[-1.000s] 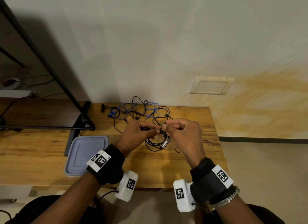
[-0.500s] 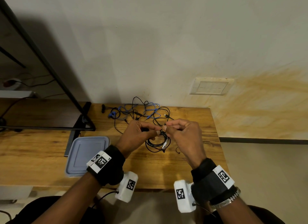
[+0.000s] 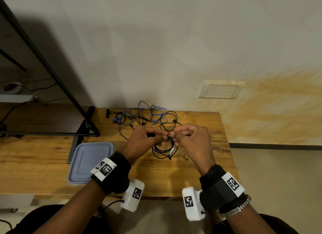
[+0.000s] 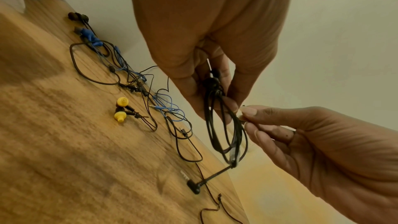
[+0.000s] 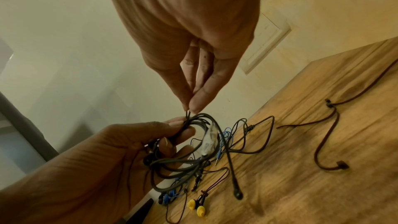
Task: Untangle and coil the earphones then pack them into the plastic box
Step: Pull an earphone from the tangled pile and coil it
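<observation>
The left hand point(image 3: 144, 143) holds a black coiled earphone cable point(image 3: 163, 151) above the worktop point(image 3: 200, 178), its fingers point(image 4: 187, 81) curled round the top of the loops; the right hand point(image 3: 193, 143) pinches one strand between thumb and forefinger just beside them; the coil hangs below both; more tangled earphones point(image 3: 144, 117) lie behind; the plastic box point(image 3: 90, 162) sits left, lidded.

No readable text; only black-and-white square marker codes on wrist bands point(image 3: 105, 169).
</observation>
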A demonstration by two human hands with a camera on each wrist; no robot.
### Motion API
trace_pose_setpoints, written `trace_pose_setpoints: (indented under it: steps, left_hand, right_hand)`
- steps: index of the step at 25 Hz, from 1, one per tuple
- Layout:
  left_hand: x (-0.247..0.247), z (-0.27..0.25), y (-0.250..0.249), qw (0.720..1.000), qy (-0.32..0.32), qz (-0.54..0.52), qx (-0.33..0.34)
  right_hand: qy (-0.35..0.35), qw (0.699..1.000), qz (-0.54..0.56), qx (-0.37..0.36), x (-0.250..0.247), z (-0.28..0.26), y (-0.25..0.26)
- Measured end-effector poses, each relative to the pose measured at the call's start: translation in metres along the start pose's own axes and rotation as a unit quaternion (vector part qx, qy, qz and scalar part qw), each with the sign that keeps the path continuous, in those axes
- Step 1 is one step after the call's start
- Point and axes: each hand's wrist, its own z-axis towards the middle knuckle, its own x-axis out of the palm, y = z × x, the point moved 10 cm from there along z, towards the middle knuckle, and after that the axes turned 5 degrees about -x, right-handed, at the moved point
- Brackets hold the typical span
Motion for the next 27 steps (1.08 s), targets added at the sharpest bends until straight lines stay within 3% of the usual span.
trace_pose_setpoints:
  steps: [9,16,24,27]
  left_hand:
    - [0.000,0.001,0.001,1.000,-0.002,0.007,0.009]
    - [0.000,0.002,-0.001,1.000,-0.004,0.002,0.011]
    - [-0.001,0.000,-0.005,0.999,-0.010,0.023,0.024]
    - [-0.006,0.000,-0.004,0.999,-0.024,0.018,0.016]
  right_hand:
    - [0.013,0.998,-0.049,-0.043,0.004,-0.001,0.006]
    - [-0.030,0.998,-0.019,-0.043,0.000,-0.001,0.005]
    - [-0.004,0.989,-0.121,-0.086,0.008,-0.005,0.018]
    - [-0.015,0.991,-0.102,-0.080,0.008,-0.007,0.016]
